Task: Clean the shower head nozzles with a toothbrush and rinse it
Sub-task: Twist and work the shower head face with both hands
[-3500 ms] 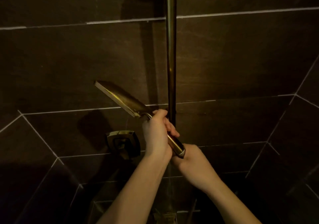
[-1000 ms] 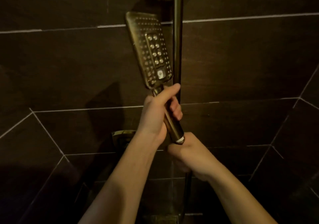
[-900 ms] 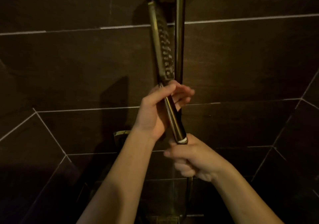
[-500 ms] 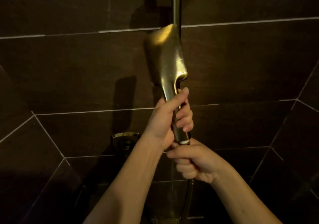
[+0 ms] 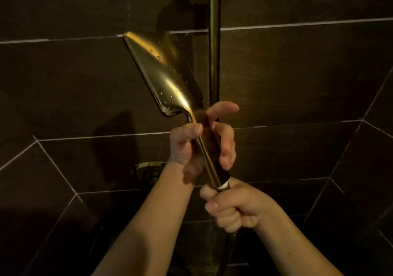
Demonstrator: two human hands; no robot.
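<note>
A gold rectangular shower head (image 5: 163,73) is held up in front of the dark tiled wall, tilted to the upper left. Its smooth wet back faces me, so the nozzles are hidden. My left hand (image 5: 200,146) wraps loosely around the gold handle, thumb on the near side, forefinger stretched out. My right hand (image 5: 236,207) is clenched around the hose connector just below the white ring at the handle's end. No toothbrush is in view.
A gold vertical slide rail (image 5: 214,42) runs down the wall right behind the shower head. A gold wall valve (image 5: 148,171) shows partly behind my left forearm. The hose (image 5: 230,248) drops below my right fist. Dark tiles surround everything.
The shower head has been twisted about its handle: nozzle face seen a second ago, then edge-on, now its back faces me and it leans left. My right fist stayed on the connector.
</note>
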